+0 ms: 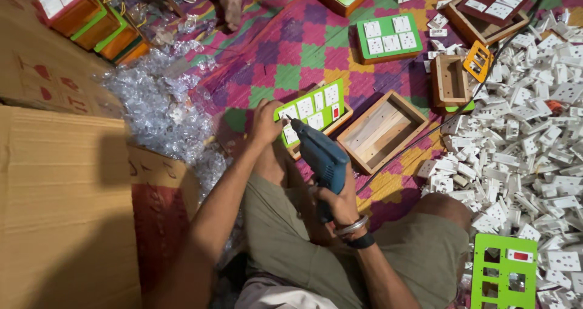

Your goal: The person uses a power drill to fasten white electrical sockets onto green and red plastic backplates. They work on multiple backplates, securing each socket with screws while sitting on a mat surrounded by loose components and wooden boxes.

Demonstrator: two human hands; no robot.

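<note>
The right hand (341, 201) grips a blue drill (322, 157), its tip on the green switch board (311, 112). The left hand (265, 122) presses down on the board's left end, on the colourful mat (291, 54).

- Large plain brown cardboard box (61, 206) at near left, top flap flat, filling the corner.
- On its right flank, a flap (163, 190) with a dark red printed patch, partly shaded.
- Second brown carton (42, 66) at far left, lying behind the first, marked with small red symbols (42, 72) along its side.
- Heap of clear crinkled plastic wrappers (161, 108) between the cartons and the patterned mat, spreading from far left towards the middle.
- Small red rectangular label (521, 255) on the green plate at near right.
- Another small red label (335, 111) on the green plate at centre; too small to tell more.
</note>
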